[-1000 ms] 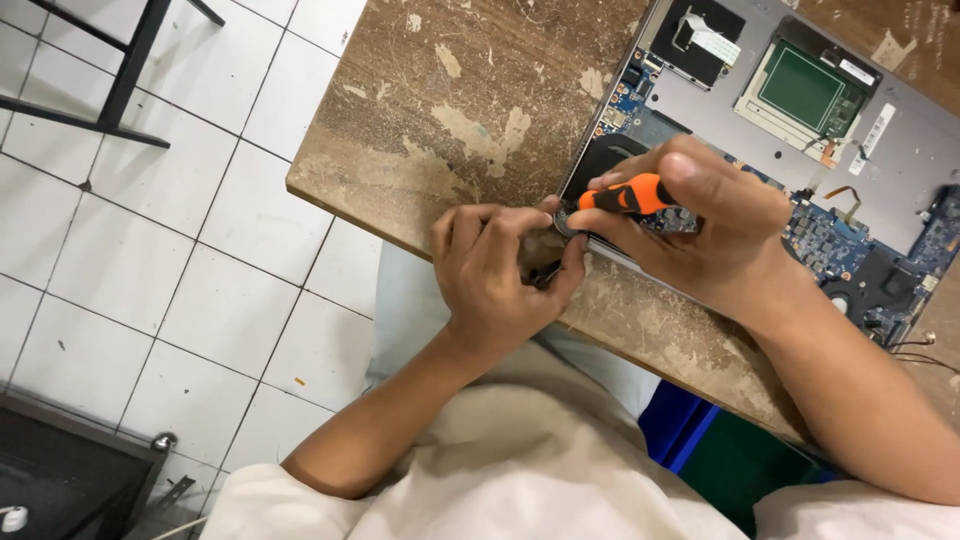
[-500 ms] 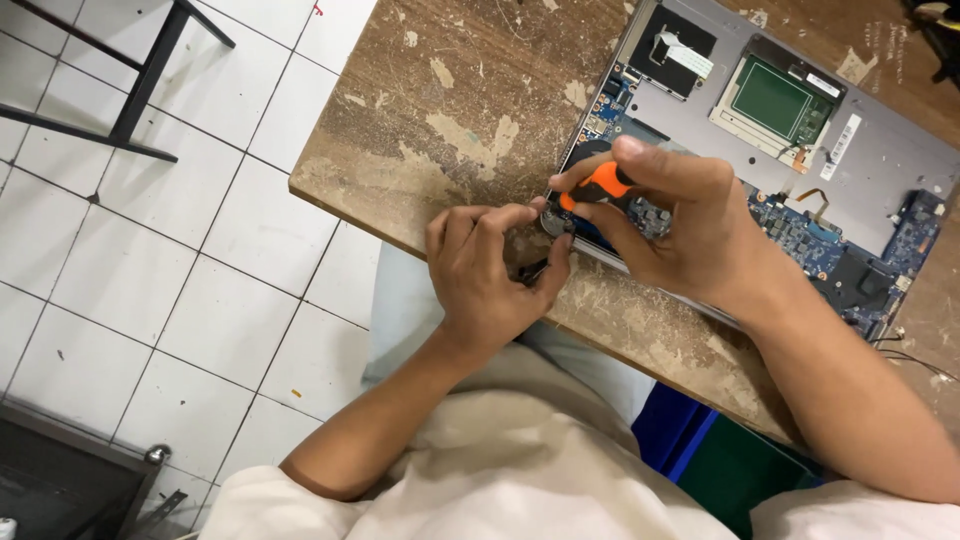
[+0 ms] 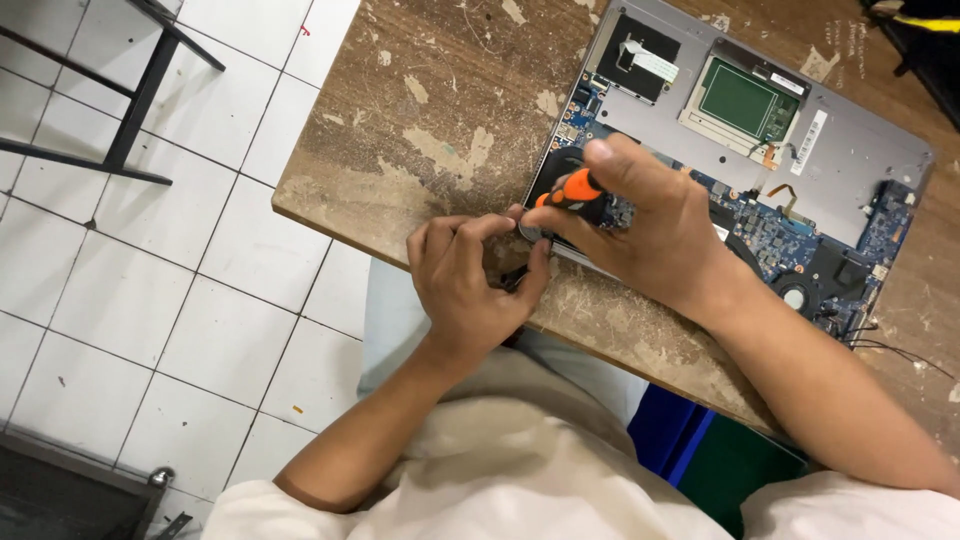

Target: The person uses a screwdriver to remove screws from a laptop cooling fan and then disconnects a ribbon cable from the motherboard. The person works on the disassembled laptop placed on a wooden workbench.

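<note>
An opened laptop (image 3: 850,170) lies bottom-up on a worn wooden table (image 3: 440,120), its blue circuit board and black fan exposed. My right hand (image 3: 650,235) grips a screwdriver with an orange and black handle (image 3: 572,190) over the laptop's near-left corner. My left hand (image 3: 465,280) rests at the table's front edge, fingers curled and pinched around the screwdriver's lower end beside that corner. The tip of the tool and whatever lies under my fingers are hidden.
White tiled floor (image 3: 150,250) spreads to the left, with black metal furniture legs (image 3: 130,110) at the top left. A dark object sits at the bottom left corner. Blue and green things (image 3: 720,455) lie under the table by my lap. Thin wires trail at the laptop's right end.
The view has shifted so the table and laptop sit lower and further left in frame. Both hands stay together at the laptop's corner, the right hand turned slightly on the screwdriver.
</note>
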